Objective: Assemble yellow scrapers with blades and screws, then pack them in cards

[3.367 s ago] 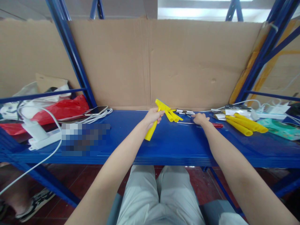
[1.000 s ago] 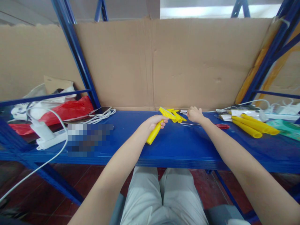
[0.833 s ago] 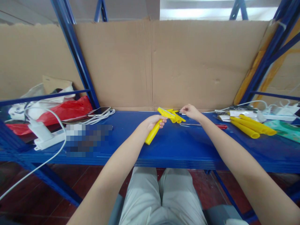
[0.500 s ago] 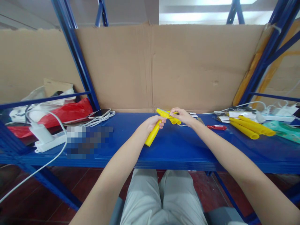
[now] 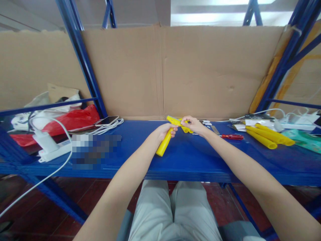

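My left hand (image 5: 165, 131) is wrapped round a yellow T-shaped scraper (image 5: 163, 146). Its tube handle slants down toward me, and its wide head, with a pale strip along the top, points up and right. At the right end of that head, my right hand (image 5: 192, 125) is closed in a pinch; whatever lies between the fingertips is too small to make out. Behind the right fingers, more yellow pieces (image 5: 187, 130) lie on the blue table (image 5: 200, 157), partly hidden. A red-handled screwdriver (image 5: 232, 137) lies right of my right wrist, its shaft pointing left.
Several yellow tubes (image 5: 268, 135) lie at the right, beside a green packet (image 5: 308, 140) and a white power strip (image 5: 301, 125). Small flat pieces (image 5: 214, 130) lie behind my right forearm. At left are a phone (image 5: 107, 121), coiled white cable (image 5: 114, 125) and red bag (image 5: 75, 119). Cardboard (image 5: 200, 73) stands behind.
Both hands stay almost in place on the scraper. The right hand has shifted very slightly left at the head; the view has moved a touch.
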Demonstrator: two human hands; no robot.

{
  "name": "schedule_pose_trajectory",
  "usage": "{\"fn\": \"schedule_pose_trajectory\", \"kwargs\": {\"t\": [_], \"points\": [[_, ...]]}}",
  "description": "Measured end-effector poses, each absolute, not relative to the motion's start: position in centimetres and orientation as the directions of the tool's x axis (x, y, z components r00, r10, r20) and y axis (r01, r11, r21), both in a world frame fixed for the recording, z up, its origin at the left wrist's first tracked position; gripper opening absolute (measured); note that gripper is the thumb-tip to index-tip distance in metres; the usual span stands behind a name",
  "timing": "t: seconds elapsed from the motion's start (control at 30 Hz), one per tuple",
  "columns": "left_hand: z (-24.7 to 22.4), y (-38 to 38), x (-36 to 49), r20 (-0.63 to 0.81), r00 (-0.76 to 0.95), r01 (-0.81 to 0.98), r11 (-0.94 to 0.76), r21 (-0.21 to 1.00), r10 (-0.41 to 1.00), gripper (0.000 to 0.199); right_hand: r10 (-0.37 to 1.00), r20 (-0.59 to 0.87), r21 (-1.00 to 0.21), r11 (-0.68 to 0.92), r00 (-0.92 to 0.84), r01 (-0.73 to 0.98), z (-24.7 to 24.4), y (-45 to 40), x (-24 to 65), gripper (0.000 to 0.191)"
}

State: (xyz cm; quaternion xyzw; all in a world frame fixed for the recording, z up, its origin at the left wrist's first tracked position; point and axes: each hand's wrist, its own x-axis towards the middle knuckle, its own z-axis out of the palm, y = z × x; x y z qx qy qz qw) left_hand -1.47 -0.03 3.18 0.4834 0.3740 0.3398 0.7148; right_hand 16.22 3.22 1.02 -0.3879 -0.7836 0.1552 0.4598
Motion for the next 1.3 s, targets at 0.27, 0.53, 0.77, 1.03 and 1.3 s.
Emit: {"fn": "schedule_pose_trajectory", "kwargs": {"t": [0.27,0.53,0.77,1.03,1.3], "points": [[3.3,-0.6,-1.2,-0.223,0.437,-0.053,0.273,0.961,0.871,0.018,0.657,0.65,-0.428,0.732,-0.382,0.53,1.0,4.1,16.4,0.013],[3.1,-0.3,-1.1,-0.229,0.422,-0.033,0.267,0.963,0.877,0.017,0.683,0.637,-0.423,0.697,-0.357,0.578,1.2,3.7,16.1,0.012],[2.8,0.2,-1.1,-0.228,0.439,-0.048,0.276,0.96,0.869,0.018,0.862,0.473,-0.654,0.481,-0.181,0.584,1.3,2.8,15.4,0.01],[2.9,0.2,-1.2,-0.227,0.463,-0.06,0.286,0.956,0.857,0.017,0.937,0.327,-0.864,0.348,-0.121,0.363,1.1,2.6,15.1,0.015],[3.0,0.1,-1.2,-0.217,0.482,-0.068,0.283,0.957,0.849,0.018,0.954,0.227,-0.923,0.275,-0.197,0.268,1.3,2.2,15.5,0.01]]}}
